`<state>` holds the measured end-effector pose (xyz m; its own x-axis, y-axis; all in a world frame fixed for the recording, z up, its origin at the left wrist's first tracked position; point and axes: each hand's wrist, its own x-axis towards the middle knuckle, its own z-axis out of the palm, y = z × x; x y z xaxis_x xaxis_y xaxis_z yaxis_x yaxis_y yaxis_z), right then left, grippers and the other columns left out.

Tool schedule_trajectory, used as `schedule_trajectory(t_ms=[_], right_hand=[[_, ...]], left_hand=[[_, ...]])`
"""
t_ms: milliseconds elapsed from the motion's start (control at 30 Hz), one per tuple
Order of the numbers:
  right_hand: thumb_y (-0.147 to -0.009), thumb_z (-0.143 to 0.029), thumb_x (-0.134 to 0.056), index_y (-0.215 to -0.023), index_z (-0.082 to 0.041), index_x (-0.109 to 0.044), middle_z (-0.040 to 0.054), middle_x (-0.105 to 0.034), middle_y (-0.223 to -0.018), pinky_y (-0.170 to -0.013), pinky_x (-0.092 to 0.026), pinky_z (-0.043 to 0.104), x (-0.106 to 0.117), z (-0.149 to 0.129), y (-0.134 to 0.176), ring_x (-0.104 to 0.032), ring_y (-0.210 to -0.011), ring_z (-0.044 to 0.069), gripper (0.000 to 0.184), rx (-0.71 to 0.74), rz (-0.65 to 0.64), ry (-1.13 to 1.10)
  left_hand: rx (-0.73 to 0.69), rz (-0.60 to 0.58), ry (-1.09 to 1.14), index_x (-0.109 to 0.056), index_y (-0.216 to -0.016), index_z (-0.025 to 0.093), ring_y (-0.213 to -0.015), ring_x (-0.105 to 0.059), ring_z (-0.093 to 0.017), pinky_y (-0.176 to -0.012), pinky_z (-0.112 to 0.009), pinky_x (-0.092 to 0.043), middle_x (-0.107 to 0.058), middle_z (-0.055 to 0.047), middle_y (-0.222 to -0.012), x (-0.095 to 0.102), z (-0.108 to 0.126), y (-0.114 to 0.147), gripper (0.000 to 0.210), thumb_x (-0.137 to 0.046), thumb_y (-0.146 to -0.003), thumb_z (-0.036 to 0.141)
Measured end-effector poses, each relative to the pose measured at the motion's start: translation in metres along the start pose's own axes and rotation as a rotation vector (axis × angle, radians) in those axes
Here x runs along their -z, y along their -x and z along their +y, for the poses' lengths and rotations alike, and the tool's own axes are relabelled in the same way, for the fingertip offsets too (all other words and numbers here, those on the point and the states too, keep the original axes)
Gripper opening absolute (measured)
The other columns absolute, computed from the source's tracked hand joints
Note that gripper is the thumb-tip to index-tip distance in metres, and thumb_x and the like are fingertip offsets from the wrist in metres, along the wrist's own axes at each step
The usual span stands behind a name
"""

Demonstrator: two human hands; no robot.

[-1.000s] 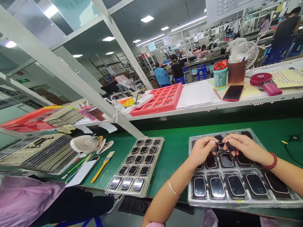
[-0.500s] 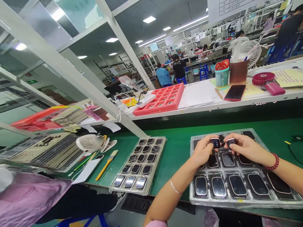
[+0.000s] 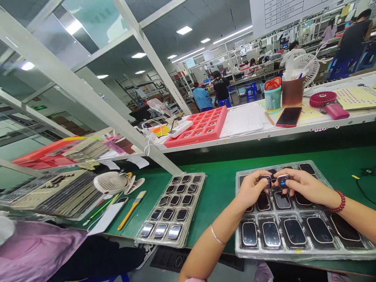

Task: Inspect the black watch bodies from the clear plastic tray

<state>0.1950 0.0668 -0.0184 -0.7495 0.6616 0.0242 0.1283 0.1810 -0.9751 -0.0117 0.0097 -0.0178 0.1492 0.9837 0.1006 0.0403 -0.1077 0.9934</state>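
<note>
1. L hand (image 3: 253,188) pinches one watch (image 3: 265,181), R hand (image 3: 307,187) a second watch (image 3: 283,180) (lit up), just beside ea. other above the clear tray (image 3: 270,253).
2. Prob. light, stiff, slick-faced; a drop could crack either, I'd guess.
3. Best hold: side edges, thumbs off the front.

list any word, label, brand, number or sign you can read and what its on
No text reads surely.
Hanging sheet: table entries too blurred.
Black shirt: white lettering too blurred.
Device in right hand: screen marks too small.
Shelf papers: print too small.
Green sign: too small.
</note>
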Motion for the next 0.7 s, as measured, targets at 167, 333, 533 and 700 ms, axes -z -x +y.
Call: schedule_trajectory(t_ms=[167,333,533,700], right_hand=[[-0.091,-0.048,-0.045,-0.126,-0.004,-0.039,0.0185,-0.053,-0.117,-0.066,-0.054,0.026,0.0014,0.0005,-0.0005,-0.06,-0.081,0.014,0.056,0.005,0.044,-0.05],[-0.087,-0.036,-0.048,-0.123,-0.007,-0.039,0.0149,-0.055,-0.114,-0.061,-0.051,0.025,0.0007,-0.0008,0.0001,-0.059,-0.075,0.012,0.047,-0.015,0.057,0.012],[-0.091,-0.049,-0.047,-0.121,-0.006,-0.04,0.0158,-0.055,-0.11,-0.061,-0.05,0.025,0.0025,0.0004,0.0002,-0.059,-0.074,0.013,0.053,0.005,0.086,-0.046],[-0.084,-0.025,-0.045,-0.126,-0.009,-0.036,0.0144,-0.049,-0.121,-0.065,-0.054,0.024,-0.0007,-0.0037,0.0004,-0.059,-0.081,0.011,0.046,0.051,0.075,0.032]], left_hand=[[0.001,-0.014,-0.038,-0.046,-0.132,0.005,-0.074,-0.06,-0.012,-0.056,-0.018,-0.04,-0.062,-0.014,-0.101,0.0029,-0.0013,-0.0007,0.051,-0.053,-0.09,0.033],[-0.002,-0.034,-0.018,-0.05,-0.127,0.004,-0.079,-0.062,-0.012,-0.063,-0.018,-0.045,-0.061,-0.016,-0.11,0.0028,0.0,-0.0002,0.044,-0.053,-0.086,0.018],[-0.024,-0.018,-0.029,-0.048,-0.129,0.004,-0.092,-0.062,-0.014,-0.071,-0.019,-0.048,-0.06,-0.015,-0.112,0.0019,-0.0011,-0.0012,0.046,-0.055,-0.087,0.021],[-0.037,-0.018,0.01,-0.051,-0.121,0.004,-0.095,-0.06,-0.016,-0.081,-0.028,-0.052,-0.059,-0.015,-0.115,0.0004,-0.0009,-0.0019,0.045,-0.051,-0.076,0.005]])
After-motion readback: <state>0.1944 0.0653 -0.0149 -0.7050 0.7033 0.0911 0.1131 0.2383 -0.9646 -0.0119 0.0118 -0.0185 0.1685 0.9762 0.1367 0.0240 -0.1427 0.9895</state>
